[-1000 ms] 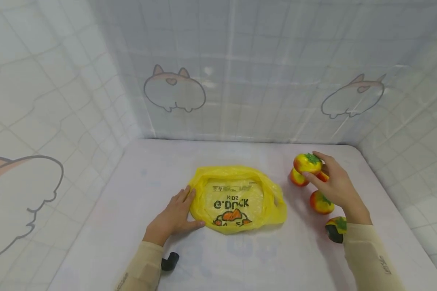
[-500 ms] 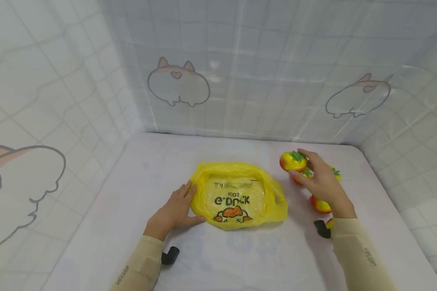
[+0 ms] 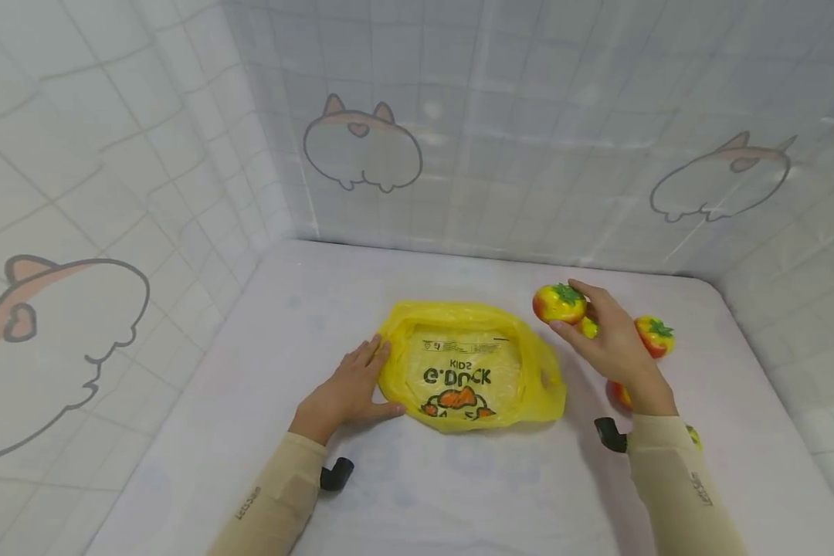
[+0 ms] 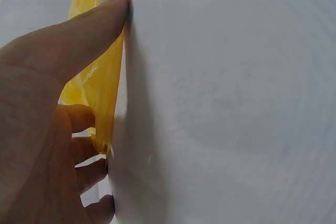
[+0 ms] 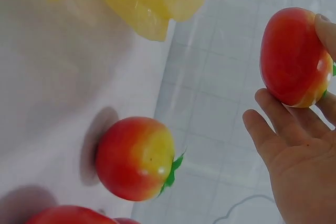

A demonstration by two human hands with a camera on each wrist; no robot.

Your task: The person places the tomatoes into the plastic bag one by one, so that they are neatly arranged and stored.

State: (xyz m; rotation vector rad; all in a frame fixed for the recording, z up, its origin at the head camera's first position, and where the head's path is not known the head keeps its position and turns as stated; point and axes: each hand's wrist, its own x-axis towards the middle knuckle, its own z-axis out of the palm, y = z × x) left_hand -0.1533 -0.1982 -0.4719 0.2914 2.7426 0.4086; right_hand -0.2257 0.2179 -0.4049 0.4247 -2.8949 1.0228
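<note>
A yellow plastic bag [image 3: 459,313] with black lettering and a duck print lies flat on the white table, its mouth spread. My left hand [image 3: 350,390] rests at the bag's left edge, fingers spread; in the left wrist view its thumb and fingertips touch the yellow film [image 4: 107,85]. My right hand [image 3: 618,344] grips a red-and-yellow toy tomato [image 3: 556,303] with a green leafy top, close to the bag's upper right. The right wrist view shows this tomato [image 5: 291,59] between thumb and fingers, above the table.
More toy tomatoes lie right of the bag: one [image 3: 656,336] beyond the hand, others partly hidden by the right hand and sleeve. Black angled pieces [image 3: 337,474] stick out by both wrists. Patterned white walls [image 3: 556,154] enclose the table's back and sides.
My right hand has carried the toy tomato leftward toward the bag, uncovering another tomato on its right. The left hand has stayed at the bag's edge. The head view has shifted slightly.
</note>
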